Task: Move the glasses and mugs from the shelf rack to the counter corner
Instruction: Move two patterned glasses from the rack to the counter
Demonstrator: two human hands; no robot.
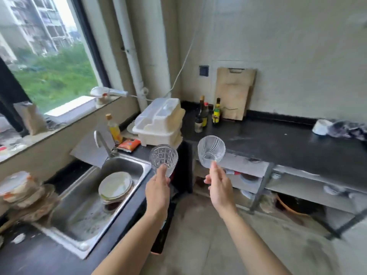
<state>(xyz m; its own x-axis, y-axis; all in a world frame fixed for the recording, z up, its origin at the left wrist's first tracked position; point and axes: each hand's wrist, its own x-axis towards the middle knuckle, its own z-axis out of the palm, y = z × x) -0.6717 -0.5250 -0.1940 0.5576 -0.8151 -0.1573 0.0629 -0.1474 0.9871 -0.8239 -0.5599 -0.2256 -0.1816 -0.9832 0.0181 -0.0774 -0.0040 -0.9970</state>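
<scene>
My left hand [157, 190] grips a clear glass with a grid cut pattern [163, 158] by its lower part, its mouth tipped toward me. My right hand [217, 184] pinches a clear glass with curved ribs [211, 150] at its base, also tilted with the mouth facing me. Both glasses hang in the air over the gap in front of the black counter corner [248, 139]. A metal shelf rack [264, 181] stands under the counter to the right, with a few items on its shelves.
A steel sink [127, 165] with stacked plates [116, 185] lies to the left. A white dish drainer box [160, 124], sauce bottles [204, 116] and cutting boards [233, 94] crowd the corner. A white bowl [320, 127] and cloth lie at the counter's far right.
</scene>
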